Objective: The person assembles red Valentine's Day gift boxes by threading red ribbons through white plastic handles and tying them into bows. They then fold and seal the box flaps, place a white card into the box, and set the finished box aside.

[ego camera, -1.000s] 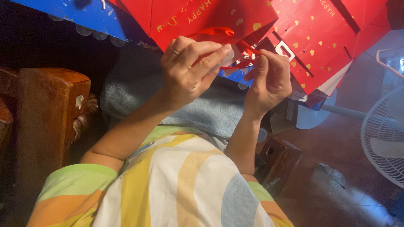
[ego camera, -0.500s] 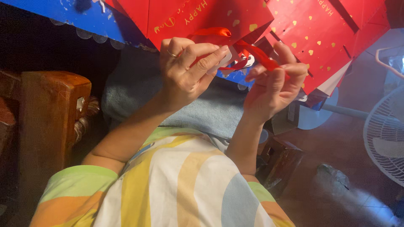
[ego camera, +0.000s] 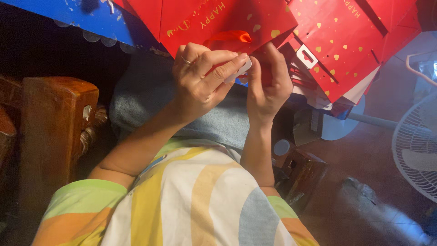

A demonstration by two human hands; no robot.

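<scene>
My left hand (ego camera: 202, 79), with a ring on one finger, pinches a small white piece (ego camera: 242, 69) at the edge of a red paper gift bag (ego camera: 227, 23) printed with gold hearts. A red ribbon handle (ego camera: 230, 36) loops just above those fingers. My right hand (ego camera: 268, 84) is raised beside the left one, fingers closed against the same bag edge and ribbon. Both hands work over a grey-blue cloth (ego camera: 150, 95) on my lap.
More flat red bags (ego camera: 346, 50) lie stacked at the upper right. A blue sheet (ego camera: 73, 16) sits at the upper left. A wooden chair arm (ego camera: 54, 118) stands on the left, a white fan (ego camera: 416, 150) on the right, a small dark box (ego camera: 305, 173) on the floor.
My right hand has drawn in toward the left hand and closed on the bag edge; the loose red ribbon it held out is no longer stretched to the right.
</scene>
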